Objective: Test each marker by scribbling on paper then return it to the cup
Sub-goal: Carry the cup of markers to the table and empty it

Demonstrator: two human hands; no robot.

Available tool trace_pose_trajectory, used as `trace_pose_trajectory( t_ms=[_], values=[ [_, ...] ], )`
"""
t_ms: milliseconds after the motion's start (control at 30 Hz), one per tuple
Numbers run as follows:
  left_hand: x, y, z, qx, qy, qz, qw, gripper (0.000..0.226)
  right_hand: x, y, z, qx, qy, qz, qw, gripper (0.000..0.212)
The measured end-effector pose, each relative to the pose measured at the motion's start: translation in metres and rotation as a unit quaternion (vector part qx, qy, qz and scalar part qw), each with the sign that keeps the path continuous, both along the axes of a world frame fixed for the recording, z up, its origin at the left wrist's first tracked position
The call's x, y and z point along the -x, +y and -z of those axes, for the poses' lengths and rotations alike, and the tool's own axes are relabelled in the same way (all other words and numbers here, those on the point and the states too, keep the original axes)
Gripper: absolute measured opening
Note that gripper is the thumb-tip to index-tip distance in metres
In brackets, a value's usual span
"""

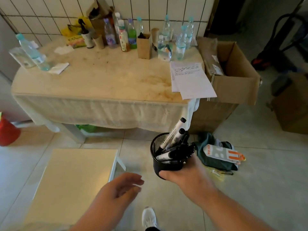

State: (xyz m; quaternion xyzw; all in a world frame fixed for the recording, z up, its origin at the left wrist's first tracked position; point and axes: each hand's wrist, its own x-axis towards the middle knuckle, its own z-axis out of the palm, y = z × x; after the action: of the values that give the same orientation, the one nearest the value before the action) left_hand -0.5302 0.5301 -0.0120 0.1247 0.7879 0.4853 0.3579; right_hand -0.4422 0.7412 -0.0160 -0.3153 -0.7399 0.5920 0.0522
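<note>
Right hand (185, 176) grips black mesh cup (164, 155) from below and behind, thumb curled round its lower wall, the other fingers hidden behind the cup. Cup is held in the air above the floor, tilted a bit away. Markers (176, 145) fill the cup, black caps, white barrels; most lie toward the side above the hidden fingers, one tall marker (175, 130) sticks up and leans away from the thumb.

Left hand (120, 189) is empty, fingers relaxed and slightly spread, tips pointing toward the cup, not touching it, near the thumb side of the right hand.

Paper sheets (191, 80) lie on the far table (100, 80), at its right edge, well beyond the fingertips of both hands, scribble lines on the top part. Bottles (131, 35) stand in a row at the table's back by the tiled wall. Cardboard box (233, 77) just beside the paper. Small white table (73, 180) beside the left hand's outer side. Dark bag (215, 157) on the floor past the right hand's knuckles. White shoe (149, 217) below between the forearms.
</note>
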Motion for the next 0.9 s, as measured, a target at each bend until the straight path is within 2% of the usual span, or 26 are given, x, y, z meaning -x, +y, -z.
trace_pose_trajectory(
  t_ms=[267, 433, 567, 900],
  values=[
    [0.089, 0.044, 0.002, 0.0, -0.012, -0.009, 1.0, 0.023, 0.074, 0.044, -0.004, 0.001, 0.004, 0.016, 1.0, 0.064],
    [0.146, 0.087, 0.011, -0.007, -0.019, -0.045, 0.999, 0.021, 0.135, 0.1, 0.0, 0.013, 0.01, -0.014, 1.0, 0.058],
    [0.191, 0.13, 0.008, -0.004, -0.007, -0.06, 0.998, 0.018, 0.192, 0.148, 0.002, 0.007, 0.013, -0.05, 0.999, 0.066],
    [0.288, 0.202, -0.003, 0.022, 0.011, -0.109, 0.994, 0.02, 0.33, 0.224, 0.002, -0.006, 0.004, -0.123, 0.992, 0.068]
  ],
)
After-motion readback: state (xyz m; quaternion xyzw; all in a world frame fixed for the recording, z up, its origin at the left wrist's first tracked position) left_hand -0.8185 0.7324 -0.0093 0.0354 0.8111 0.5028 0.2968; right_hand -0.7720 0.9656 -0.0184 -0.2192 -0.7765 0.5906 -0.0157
